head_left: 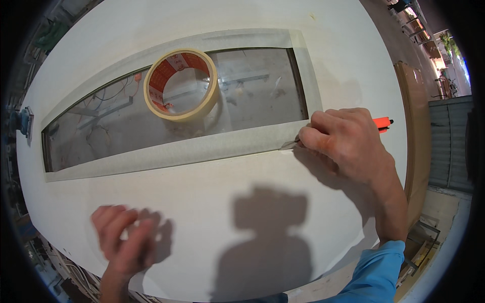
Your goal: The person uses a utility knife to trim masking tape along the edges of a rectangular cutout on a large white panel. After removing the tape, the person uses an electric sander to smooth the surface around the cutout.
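Observation:
My right hand is closed around an orange utility knife. Its blade rests at the lower edge of a strip of masking tape, close to the strip's right end. The tape frames a long glass window set in a white panel. A large roll of masking tape lies on its side over the glass. Above the near left part of the panel, my left hand is slightly blurred, its fingers loosely curled and the thumb apart, with nothing visible in it.
A blue tool sits at the panel's far left edge. Along the right side stands a brown board, with a grey corrugated sheet beyond it. Dark shadows fall across the near part of the panel.

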A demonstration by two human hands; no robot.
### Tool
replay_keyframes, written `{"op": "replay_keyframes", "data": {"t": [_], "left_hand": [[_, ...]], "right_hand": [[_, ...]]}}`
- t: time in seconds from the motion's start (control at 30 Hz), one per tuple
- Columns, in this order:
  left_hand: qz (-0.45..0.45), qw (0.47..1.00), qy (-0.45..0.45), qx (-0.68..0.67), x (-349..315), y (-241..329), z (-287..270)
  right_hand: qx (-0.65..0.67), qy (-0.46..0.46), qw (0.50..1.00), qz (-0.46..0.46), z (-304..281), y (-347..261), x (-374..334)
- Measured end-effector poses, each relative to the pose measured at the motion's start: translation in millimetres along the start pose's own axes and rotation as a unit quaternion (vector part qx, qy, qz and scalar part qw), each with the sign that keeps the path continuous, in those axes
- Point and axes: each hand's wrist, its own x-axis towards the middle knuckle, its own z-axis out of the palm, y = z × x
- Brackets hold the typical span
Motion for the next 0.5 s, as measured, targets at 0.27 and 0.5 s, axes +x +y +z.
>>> {"op": "replay_keyframes", "data": {"t": [0.27, 0.5], "left_hand": [[0.138, 0.98, 0.109, -0.094, 101.6, 27.1, 88.5], [0.088, 0.989, 0.046, -0.108, 102.4, 20.5, 77.1]], "right_hand": [[0.055, -0.031, 0.997, 0.041, -1.7, -2.7, 1.9], [0.068, 0.003, 0.992, 0.106, -2.3, -18.0, -11.3]]}}
